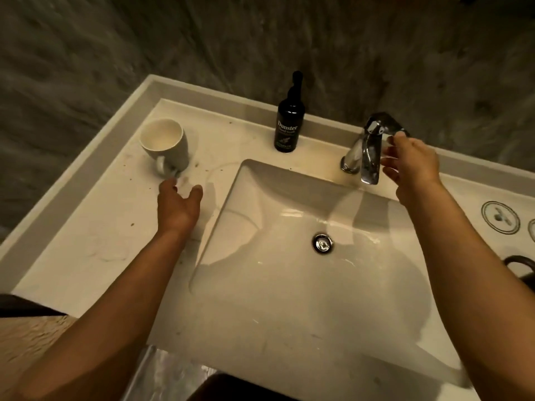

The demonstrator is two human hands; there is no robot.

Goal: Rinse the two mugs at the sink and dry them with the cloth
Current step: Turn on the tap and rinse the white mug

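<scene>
A grey mug [169,146] with a cream inside stands upright on the counter left of the sink [260,180], its handle towards me. My left hand [179,206] lies just in front of that handle, fingers apart, holding nothing. The chrome tap [367,151] stands at the back right of the basin. My right hand [411,166] is beside the tap, fingertips touching its lever, fingers spread. No water runs. A dark handle [518,263] shows at the right edge; I cannot tell if it is a mug. No cloth is in view.
A black hand-wash bottle [288,123] stands at the back of the counter [86,256] between mug and tap. Two round patterned discs [500,217] lie right of the basin. Dark specks dot the counter near the mug. A raised ledge borders the counter's back and left.
</scene>
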